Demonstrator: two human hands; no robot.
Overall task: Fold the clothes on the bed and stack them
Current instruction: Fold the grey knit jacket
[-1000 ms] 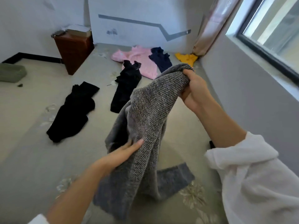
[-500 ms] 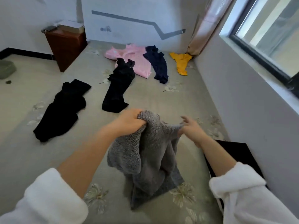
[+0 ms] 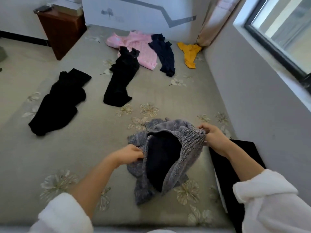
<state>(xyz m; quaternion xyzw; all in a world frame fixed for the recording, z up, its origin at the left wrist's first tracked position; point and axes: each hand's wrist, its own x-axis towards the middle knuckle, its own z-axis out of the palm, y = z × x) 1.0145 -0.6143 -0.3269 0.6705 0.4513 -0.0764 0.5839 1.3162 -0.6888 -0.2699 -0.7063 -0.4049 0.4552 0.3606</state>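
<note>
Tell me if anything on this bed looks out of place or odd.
Nothing damaged or spilled. The grey sweater, gripped by the left hand and right hand, is bunched up, not flat. The yellow garment sits crumpled in the far corner, and a black garment overlaps the pink garment.

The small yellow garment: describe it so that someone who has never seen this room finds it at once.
Follow the window wall on the right to the far corner, where a beige curtain hangs down to the floral grey-green bedspread. The small mustard-yellow garment lies crumpled at the curtain's foot. It is the only yellow piece; its nearest neighbour is a long navy garment.
</note>
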